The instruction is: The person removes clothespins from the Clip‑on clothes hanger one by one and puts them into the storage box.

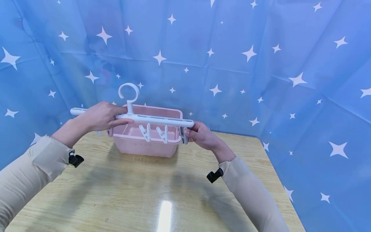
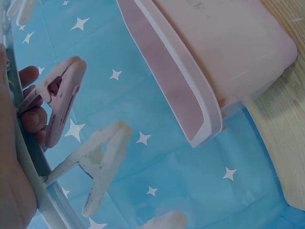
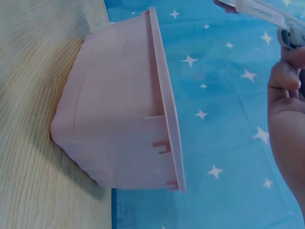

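Observation:
A white clip hanger [image 1: 162,120] with a round hook [image 1: 129,84] is held up over the pink bin [image 1: 145,147]. My left hand [image 1: 101,115] grips its bar just left of the hook. At the bar's right end, my right hand [image 1: 204,137] pinches a dark grey clip [image 1: 184,135] between thumb and fingers. Two white clips [image 1: 146,132] hang from the bar between the hands, in front of the bin's opening. In the left wrist view a pink clip [image 2: 66,98] hangs beside the left fingers, with a white clip [image 2: 102,162] further along the bar.
The bin stands on a wooden table [image 1: 139,190] near its back edge. Behind and on both sides hangs a blue curtain [image 1: 191,42] with white stars. Each sleeve carries a black wrist mount [image 1: 215,175]. A bright reflection lies on the table's front part.

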The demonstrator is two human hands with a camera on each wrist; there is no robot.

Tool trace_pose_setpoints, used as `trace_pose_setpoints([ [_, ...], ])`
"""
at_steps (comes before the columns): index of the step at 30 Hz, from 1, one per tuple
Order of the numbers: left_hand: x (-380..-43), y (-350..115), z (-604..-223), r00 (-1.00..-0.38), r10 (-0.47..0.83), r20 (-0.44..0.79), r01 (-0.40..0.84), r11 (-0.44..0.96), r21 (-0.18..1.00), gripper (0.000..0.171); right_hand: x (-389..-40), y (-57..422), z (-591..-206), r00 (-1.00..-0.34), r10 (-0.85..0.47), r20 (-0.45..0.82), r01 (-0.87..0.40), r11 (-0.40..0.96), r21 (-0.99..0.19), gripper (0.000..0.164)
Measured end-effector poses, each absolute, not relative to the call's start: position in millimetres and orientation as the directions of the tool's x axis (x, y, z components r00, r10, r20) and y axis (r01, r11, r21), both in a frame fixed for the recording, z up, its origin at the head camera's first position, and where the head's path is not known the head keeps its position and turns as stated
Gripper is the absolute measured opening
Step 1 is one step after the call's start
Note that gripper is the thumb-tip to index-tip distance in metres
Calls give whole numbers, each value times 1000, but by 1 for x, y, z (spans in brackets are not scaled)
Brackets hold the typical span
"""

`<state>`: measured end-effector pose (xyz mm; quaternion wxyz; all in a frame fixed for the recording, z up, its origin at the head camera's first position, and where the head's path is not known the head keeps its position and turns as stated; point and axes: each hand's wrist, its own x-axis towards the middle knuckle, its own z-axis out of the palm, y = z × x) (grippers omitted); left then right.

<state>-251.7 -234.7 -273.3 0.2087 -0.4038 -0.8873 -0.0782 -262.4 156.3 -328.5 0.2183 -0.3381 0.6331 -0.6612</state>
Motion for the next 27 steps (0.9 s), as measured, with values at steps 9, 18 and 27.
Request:
trace_pose_setpoints([
  [9,-251,-234,-272,-565,678,471,749,660,-52,27,-262,155,-327,-751,-640,164,-208,-6,-978,54],
  [18,-252,-236,-270,-568,665,486,733,677,-70,30,-261,151,-323,-774,-584,245,-305,5,-952,18],
  [27,-251,-236,-270,-574,654,493,720,690,-77,27,-261,149,-326,-780,-537,320,-379,-1,-925,15],
])
